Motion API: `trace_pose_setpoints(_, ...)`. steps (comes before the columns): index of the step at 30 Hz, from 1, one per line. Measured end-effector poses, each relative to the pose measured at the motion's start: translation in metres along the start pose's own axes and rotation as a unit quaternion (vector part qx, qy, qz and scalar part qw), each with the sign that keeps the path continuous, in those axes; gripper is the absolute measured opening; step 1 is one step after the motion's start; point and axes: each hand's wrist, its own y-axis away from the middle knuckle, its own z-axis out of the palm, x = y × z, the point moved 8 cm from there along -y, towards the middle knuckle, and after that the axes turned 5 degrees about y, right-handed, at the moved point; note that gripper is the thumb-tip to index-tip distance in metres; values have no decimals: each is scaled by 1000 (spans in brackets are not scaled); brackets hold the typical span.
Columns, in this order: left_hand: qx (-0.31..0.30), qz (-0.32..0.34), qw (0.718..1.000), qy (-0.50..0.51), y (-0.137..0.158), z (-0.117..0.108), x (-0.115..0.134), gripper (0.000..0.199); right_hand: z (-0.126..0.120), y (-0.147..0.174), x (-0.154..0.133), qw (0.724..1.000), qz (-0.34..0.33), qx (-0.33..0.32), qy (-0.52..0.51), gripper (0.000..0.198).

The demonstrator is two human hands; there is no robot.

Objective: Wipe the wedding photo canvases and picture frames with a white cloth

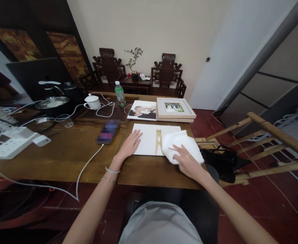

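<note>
A white rectangular panel (145, 135) lies flat on the wooden table in front of me, with a tan, long-legged animal-shaped figure (158, 139) at its middle. My left hand (131, 144) rests on the panel's left edge, fingers stretched out flat. At the right end, a folded white cloth (179, 140) covers part of the panel and hangs past its edge. My right hand (186, 159) presses on the cloth's near side, its fingers bent into the fabric.
Behind the panel lie a photo print (142, 113) and a white picture frame (187, 106). Leftward are a phone (108, 131) on a cable, a green bottle (120, 94), a lidded white cup (92, 101) and a power strip (14, 144). A wooden chair (273, 135) stands right.
</note>
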Motion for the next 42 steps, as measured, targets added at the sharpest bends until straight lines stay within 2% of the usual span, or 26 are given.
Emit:
trace_pose_setpoints(2,-4,-4,1000,-1,-1,0,-1,46,-5,15,-12,1000,-11,-13,-21,46)
trace_pose_setpoints(5,-11,-10,1000,-1,-2,1,-4,48,-11,14,-8,999,5,-31,-34,44)
trace_pose_setpoints(8,-20,-19,1000,2,-3,2,-9,51,-8,-13,14,999,28,-37,-23,43)
trace_pose_setpoints(12,-24,-24,999,-5,-3,4,-13,55,7,-62,51,997,63,-39,14,47)
trace_pose_setpoints(16,-18,-23,999,-15,-2,6,-14,56,19,-83,63,995,76,-33,46,51)
trace_pose_setpoints(19,-12,-22,1000,-17,-2,7,-15,54,18,-66,45,998,42,-18,48,49)
trace_pose_setpoints(23,-13,-17,999,-25,-3,9,-15,54,4,-13,6,1000,-2,-3,12,46)
trace_pose_setpoints(26,-10,-10,1000,-28,-3,8,-14,53,-7,19,-15,999,-17,-33,-20,47)
trace_pose_setpoints(29,-10,-8,999,-30,-3,8,-13,54,-14,26,-13,997,-5,-68,-40,46)
trace_pose_setpoints(32,-8,-9,999,-30,-3,7,-13,55,-11,3,6,996,12,-73,-51,44)
trace_pose_setpoints(35,-3,-9,1000,-28,-3,6,-13,54,1,-41,32,997,42,-49,-41,47)
trace_pose_setpoints(38,-1,-8,1000,-23,-3,5,-14,54,14,-86,51,994,101,-17,-38,51)
trace_pose_setpoints(40,0,-7,1000,-19,-3,5,-14,53,20,-109,51,992,115,-8,-45,52)
trace_pose_setpoints(42,2,-9,1000,-16,-3,5,-14,52,24,-122,38,995,91,-16,-41,53)
